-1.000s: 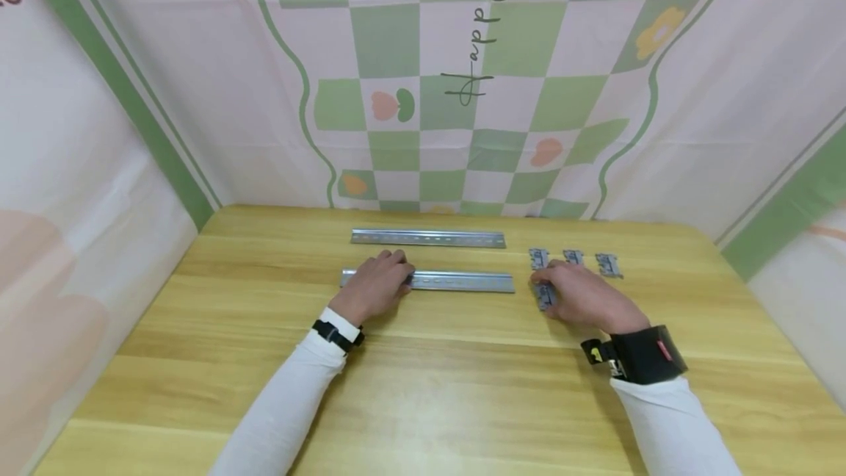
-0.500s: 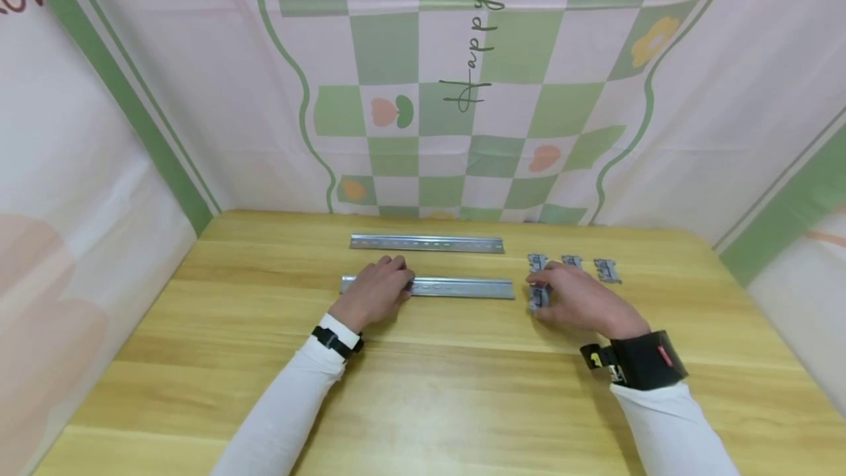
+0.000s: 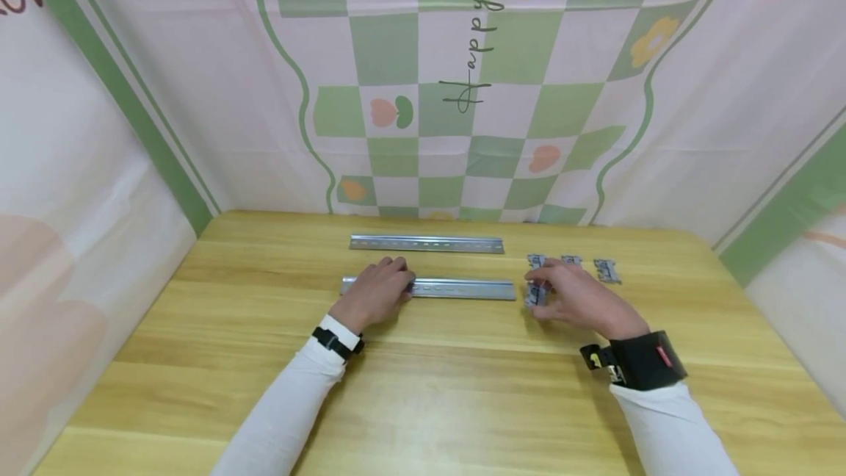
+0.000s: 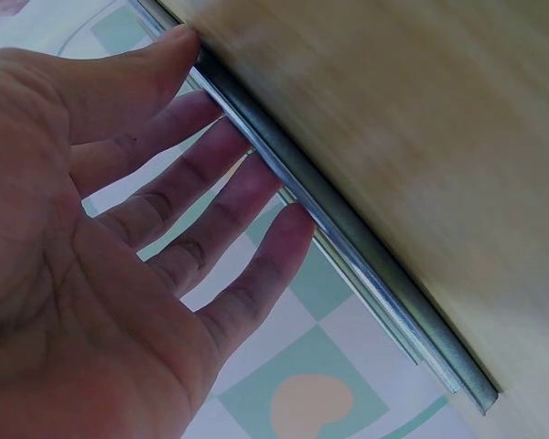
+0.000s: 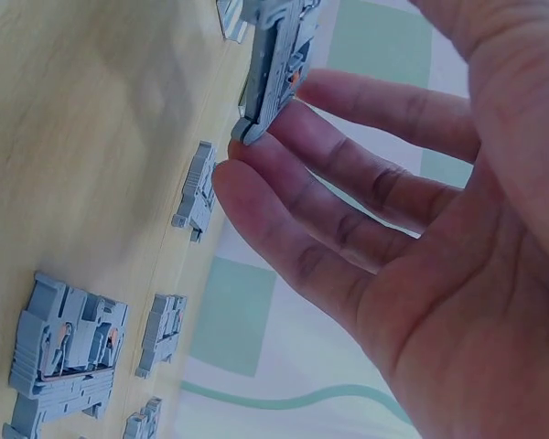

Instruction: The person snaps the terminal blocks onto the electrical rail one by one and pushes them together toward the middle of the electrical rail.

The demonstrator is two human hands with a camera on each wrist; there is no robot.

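My left hand (image 3: 374, 292) grips the nearer slotted metal DIN rail (image 3: 463, 289) toward its left end. In the left wrist view, the thumb is on one long edge of this rail (image 4: 348, 233) and the fingertips are on the other. My right hand (image 3: 584, 298) holds a grey DIN rail terminal block (image 3: 534, 295) just past the rail's right end. The right wrist view shows that terminal block (image 5: 279, 78) standing on edge at the fingertips; the thumb's tip is hidden there.
A second DIN rail (image 3: 426, 243) lies behind, parallel to the first. More grey terminal blocks (image 3: 606, 270) lie at the right on the wooden table (image 3: 423, 402); one block (image 5: 69, 347) beside the right hand shows only in the right wrist view. A patterned cloth (image 3: 443, 153) hangs behind.
The terminal block in my right hand has shifted slightly left and turned straighter between the fingers. My left hand stays on the rail; the head view has tilted up a little.
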